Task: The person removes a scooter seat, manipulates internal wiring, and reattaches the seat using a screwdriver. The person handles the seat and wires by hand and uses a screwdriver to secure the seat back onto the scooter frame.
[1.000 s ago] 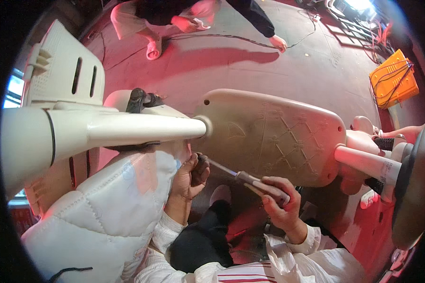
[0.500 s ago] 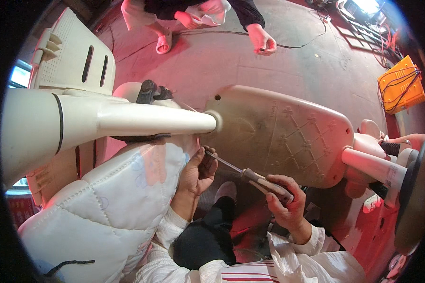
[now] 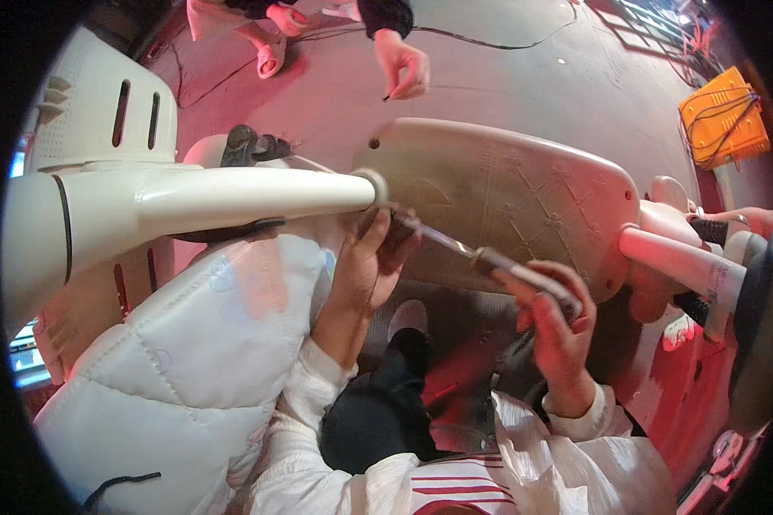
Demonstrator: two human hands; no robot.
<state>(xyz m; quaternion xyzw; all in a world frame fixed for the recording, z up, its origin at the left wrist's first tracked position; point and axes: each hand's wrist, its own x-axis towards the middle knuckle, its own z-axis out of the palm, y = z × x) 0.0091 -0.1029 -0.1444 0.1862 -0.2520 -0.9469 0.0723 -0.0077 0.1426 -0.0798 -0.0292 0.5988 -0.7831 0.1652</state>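
Note:
My right hand (image 3: 565,322) is closed around the handle of a screwdriver (image 3: 511,275), whose shaft slants up and left. Fingers of my left hand (image 3: 365,270) are bent together at the screwdriver's tip; motion blur hides what they pinch. Both the tip and these fingers are just below the collar where a cream tube (image 3: 266,196) meets a beige moulded panel (image 3: 481,184). This panel has holes near its corners and a raised lattice pattern. Beside my left forearm lies a white quilted cushion (image 3: 206,335) with faint coloured prints.
Across from me, a co-worker's hand (image 3: 404,69) pinches a small dark thing. A slotted cream plastic part (image 3: 133,120) stands at the left. An orange box (image 3: 726,120) wrapped in cable is at the right. A cable (image 3: 507,43) crosses the far floor.
My left hand and the screwdriver tip have moved up toward the tube's collar. My right hand has moved right and slightly up. The co-worker's hand appears farther left, now pointing down.

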